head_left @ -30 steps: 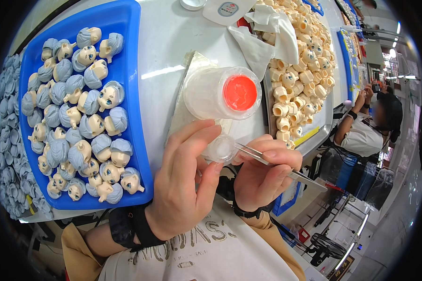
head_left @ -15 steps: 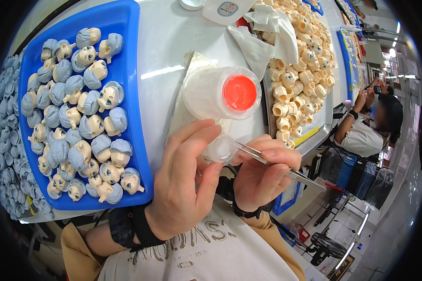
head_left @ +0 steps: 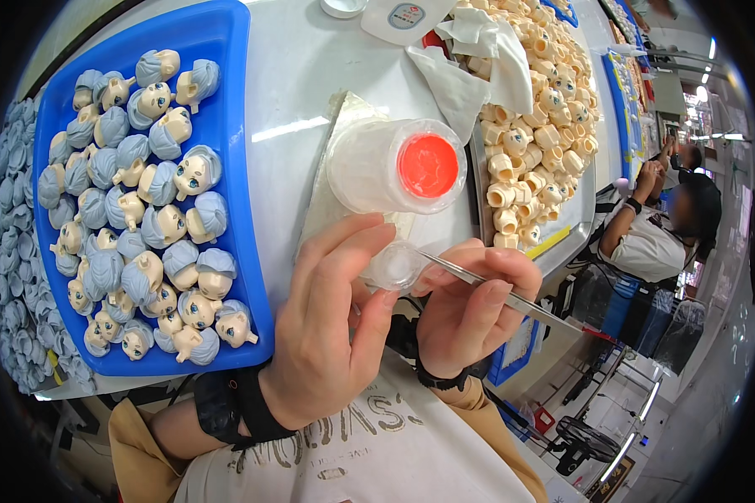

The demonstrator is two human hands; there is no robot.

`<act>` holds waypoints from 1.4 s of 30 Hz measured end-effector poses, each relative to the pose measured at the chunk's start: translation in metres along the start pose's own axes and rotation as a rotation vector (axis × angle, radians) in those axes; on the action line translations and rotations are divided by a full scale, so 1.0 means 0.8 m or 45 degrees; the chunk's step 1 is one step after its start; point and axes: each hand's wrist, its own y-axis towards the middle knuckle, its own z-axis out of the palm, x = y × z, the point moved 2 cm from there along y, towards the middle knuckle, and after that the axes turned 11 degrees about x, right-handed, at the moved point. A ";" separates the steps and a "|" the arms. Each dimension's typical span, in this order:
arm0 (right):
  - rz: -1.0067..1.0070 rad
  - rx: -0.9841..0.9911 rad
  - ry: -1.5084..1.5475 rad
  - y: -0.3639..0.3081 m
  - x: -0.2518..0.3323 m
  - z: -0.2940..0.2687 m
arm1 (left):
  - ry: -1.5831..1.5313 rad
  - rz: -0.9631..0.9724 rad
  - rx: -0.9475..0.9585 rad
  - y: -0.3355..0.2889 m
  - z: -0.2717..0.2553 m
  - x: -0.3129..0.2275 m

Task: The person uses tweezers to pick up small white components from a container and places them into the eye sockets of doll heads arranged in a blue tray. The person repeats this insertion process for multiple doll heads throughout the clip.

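Note:
My left hand (head_left: 327,310) pinches a small translucent round cup (head_left: 394,267) between fingertips and thumb, tilted so that its round face shows. My right hand (head_left: 466,314) is closed on metal tweezers (head_left: 516,302), whose tips reach the right rim of the cup. The two prongs look nearly together, and I cannot make out anything between them. Just beyond my hands, a larger translucent tub (head_left: 356,168) with bright orange-red stuff (head_left: 428,166) in its mouth rests on a pale, worn sheet (head_left: 319,210).
To the left is a blue tray (head_left: 260,277) of doll heads with grey-blue hair, beside many loose hair pieces (head_left: 17,251). At right lies a tray of bare doll-head parts (head_left: 554,126), with white cloths (head_left: 499,63) over its edge. A person (head_left: 646,243) sits farther right.
The tweezers have turned slightly in my right hand, and their prongs, spread before, now look closer together. My right fingers have shifted; my left hand and the cup stay almost still.

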 end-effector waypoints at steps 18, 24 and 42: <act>0.010 0.031 0.074 0.002 0.002 -0.002 | 0.024 0.009 -0.007 -0.001 0.000 0.001; -0.081 0.010 0.004 0.003 0.005 -0.003 | 0.012 0.002 -0.008 0.000 0.000 0.001; 0.006 0.042 0.010 0.003 0.001 -0.004 | 0.019 0.011 -0.007 -0.001 0.001 0.002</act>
